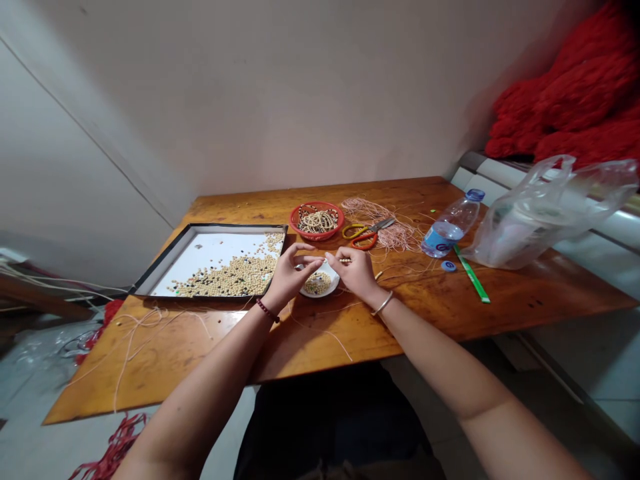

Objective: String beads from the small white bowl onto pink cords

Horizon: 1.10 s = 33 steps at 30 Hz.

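Note:
My left hand [291, 268] and my right hand [353, 268] meet above a small white dish [320, 285] of beige beads on the wooden table [450, 300]. Both hands pinch a thin pale cord [320, 333] that trails off toward me over the table's front edge. A few small beads [344, 261] sit on the cord at my right fingertips. A dark bead bracelet circles my left wrist and a silver bangle my right. Left of my hands lies a black-rimmed tray [165, 263] with a white floor and several loose beige and dark beads.
A red basket [317, 221] of strung beads stands behind the dish. Scissors [367, 233] with yellow and red handles lie on pink cord. A tipped water bottle [450, 231], its blue cap [449, 266], a green ruler [473, 276] and a plastic bag [545, 210] lie right. Red yarn [575, 93] is piled above.

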### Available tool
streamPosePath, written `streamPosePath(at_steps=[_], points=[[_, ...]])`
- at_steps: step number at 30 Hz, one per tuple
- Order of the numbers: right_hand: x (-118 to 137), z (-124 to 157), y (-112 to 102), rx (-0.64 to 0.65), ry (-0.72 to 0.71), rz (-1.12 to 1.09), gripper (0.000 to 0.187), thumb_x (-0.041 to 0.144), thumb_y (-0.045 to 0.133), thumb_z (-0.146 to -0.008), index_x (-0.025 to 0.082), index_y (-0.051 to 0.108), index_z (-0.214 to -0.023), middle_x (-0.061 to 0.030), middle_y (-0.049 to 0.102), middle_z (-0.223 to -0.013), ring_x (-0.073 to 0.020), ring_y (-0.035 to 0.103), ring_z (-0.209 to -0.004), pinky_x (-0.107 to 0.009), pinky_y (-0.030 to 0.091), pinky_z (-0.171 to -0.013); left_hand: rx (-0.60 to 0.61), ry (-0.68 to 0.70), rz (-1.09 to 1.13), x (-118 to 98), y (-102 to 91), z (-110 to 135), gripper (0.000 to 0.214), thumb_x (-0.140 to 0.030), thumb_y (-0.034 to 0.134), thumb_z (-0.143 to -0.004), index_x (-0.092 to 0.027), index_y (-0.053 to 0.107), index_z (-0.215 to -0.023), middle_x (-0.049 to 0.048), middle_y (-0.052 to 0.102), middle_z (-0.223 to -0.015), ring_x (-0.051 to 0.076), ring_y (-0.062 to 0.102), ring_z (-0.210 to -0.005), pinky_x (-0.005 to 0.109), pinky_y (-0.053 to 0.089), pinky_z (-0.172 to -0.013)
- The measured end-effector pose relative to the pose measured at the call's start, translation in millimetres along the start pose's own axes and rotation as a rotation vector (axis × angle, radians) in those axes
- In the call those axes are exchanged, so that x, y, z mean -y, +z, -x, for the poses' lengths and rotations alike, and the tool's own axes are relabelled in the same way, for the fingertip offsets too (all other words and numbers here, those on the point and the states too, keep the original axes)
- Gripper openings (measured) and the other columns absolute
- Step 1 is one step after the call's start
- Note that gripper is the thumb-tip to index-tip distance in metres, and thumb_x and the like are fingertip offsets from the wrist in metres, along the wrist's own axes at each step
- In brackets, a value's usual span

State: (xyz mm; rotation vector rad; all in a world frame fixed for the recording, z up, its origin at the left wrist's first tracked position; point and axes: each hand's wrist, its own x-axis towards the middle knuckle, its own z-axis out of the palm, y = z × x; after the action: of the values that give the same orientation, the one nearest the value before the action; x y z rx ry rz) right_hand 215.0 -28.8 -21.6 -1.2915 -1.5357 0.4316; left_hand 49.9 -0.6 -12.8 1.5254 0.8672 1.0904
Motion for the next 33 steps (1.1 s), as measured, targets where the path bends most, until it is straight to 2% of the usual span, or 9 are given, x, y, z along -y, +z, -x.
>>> streamPosePath(at_steps=[4, 7, 12, 16, 20, 23, 27, 30, 33], points=[[1.1, 0.5, -0.3, 0.014, -0.068, 0.102, 0.042, 0.049, 0.052, -0.085, 0.019, 0.047, -0.056, 0.0011, 0.048, -0.055, -0.0113, 0.042, -0.054, -0.025, 0.030, -0.056, 0.001, 0.027, -0.071, 5.1, -0.5, -0.9, 0.043, -0.038, 0.076, -0.070, -0.018, 0.053, -0.100, 0.0062, 0.070, -0.082, 0.018, 0.069, -0.078, 0.025, 0.051, -0.065], [1.5, 1.5, 0.3, 0.081, -0.093, 0.108, 0.040, 0.045, 0.045, -0.089, 0.019, 0.049, -0.059, 0.0001, 0.051, -0.057, -0.0119, 0.044, -0.055, -0.025, 0.029, -0.057, 0.021, 0.062, -0.138, 5.4, -0.9, -0.3, 0.038, -0.040, 0.073, -0.073, -0.018, 0.056, -0.099, 0.0058, 0.070, -0.083, 0.017, 0.067, -0.077, 0.023, 0.049, -0.061], [0.4, 2.5, 2.8, 0.188, -0.093, 0.059, 0.037, 0.039, 0.037, -0.093, 0.019, 0.054, -0.067, -0.0013, 0.056, -0.061, -0.0134, 0.049, -0.058, -0.025, 0.028, -0.056, -0.005, 0.253, -0.495, 2.2, -2.9, 2.5, 0.026, -0.043, 0.066, -0.079, -0.017, 0.066, -0.081, 0.0046, 0.068, -0.081, 0.014, 0.059, -0.070, 0.026, 0.046, -0.064], [-2.6, 2.1, 4.8, 0.216, -0.064, 0.025, 0.038, 0.041, 0.035, -0.094, 0.019, 0.057, -0.071, -0.0030, 0.061, -0.066, -0.0148, 0.053, -0.061, -0.025, 0.031, -0.058, -0.046, 0.402, -0.741, -0.2, -5.0, 5.1, 0.022, -0.041, 0.060, -0.085, -0.020, 0.068, -0.082, 0.0039, 0.068, -0.079, 0.017, 0.057, -0.073, 0.030, 0.045, -0.070], [-8.1, 1.5, 7.9, 0.208, -0.031, -0.001, 0.038, 0.042, 0.036, -0.094, 0.019, 0.057, -0.072, -0.0031, 0.062, -0.068, -0.0156, 0.054, -0.064, -0.025, 0.033, -0.059, -0.004, 0.534, -0.986, -1.7, -7.1, 7.2, 0.020, -0.034, 0.054, -0.090, -0.023, 0.070, -0.091, 0.0050, 0.068, -0.084, 0.018, 0.054, -0.078, 0.031, 0.043, -0.072], [-11.0, 1.2, 9.5, 0.174, 0.004, -0.036, 0.038, 0.043, 0.038, -0.093, 0.019, 0.056, -0.069, -0.0027, 0.060, -0.065, -0.0157, 0.054, -0.062, -0.026, 0.034, -0.059, 0.004, 0.555, -1.036, -1.9, -8.5, 8.4, 0.022, -0.029, 0.050, -0.092, -0.027, 0.070, -0.101, 0.0055, 0.067, -0.090, 0.019, 0.054, -0.082, 0.030, 0.042, -0.072], [-14.1, 0.8, 10.6, 0.186, 0.021, -0.081, 0.035, 0.043, 0.039, -0.092, 0.020, 0.056, -0.073, -0.0019, 0.058, -0.066, -0.0152, 0.052, -0.062, -0.025, 0.034, -0.058, -0.016, 0.550, -1.071, -2.2, -10.3, 9.3, 0.023, -0.028, 0.048, -0.093, -0.026, 0.069, -0.103, 0.0054, 0.067, -0.088, 0.020, 0.053, -0.083, 0.030, 0.042, -0.073], [-19.4, -1.0, 12.1, 0.124, 0.112, -0.144, 0.027, 0.043, 0.041, -0.090, 0.021, 0.055, -0.085, 0.0009, 0.055, -0.064, -0.0141, 0.049, -0.057, -0.024, 0.034, -0.055, -0.094, 0.547, -1.114, -3.3, -11.5, 9.8, 0.022, -0.029, 0.048, -0.093, -0.024, 0.068, -0.100, 0.0060, 0.066, -0.084, 0.021, 0.053, -0.084, 0.031, 0.041, -0.074], [-24.6, -4.2, 13.3, 0.057, 0.201, -0.197, 0.025, 0.045, 0.045, -0.088, 0.021, 0.052, -0.084, 0.0026, 0.051, -0.060, -0.0137, 0.048, -0.055, -0.024, 0.035, -0.054, -0.169, 0.514, -1.113, -4.7, -12.1, 9.8, 0.021, -0.028, 0.047, -0.093, -0.024, 0.068, -0.094, 0.0060, 0.067, -0.084, 0.022, 0.053, -0.085, 0.031, 0.040, -0.073]])
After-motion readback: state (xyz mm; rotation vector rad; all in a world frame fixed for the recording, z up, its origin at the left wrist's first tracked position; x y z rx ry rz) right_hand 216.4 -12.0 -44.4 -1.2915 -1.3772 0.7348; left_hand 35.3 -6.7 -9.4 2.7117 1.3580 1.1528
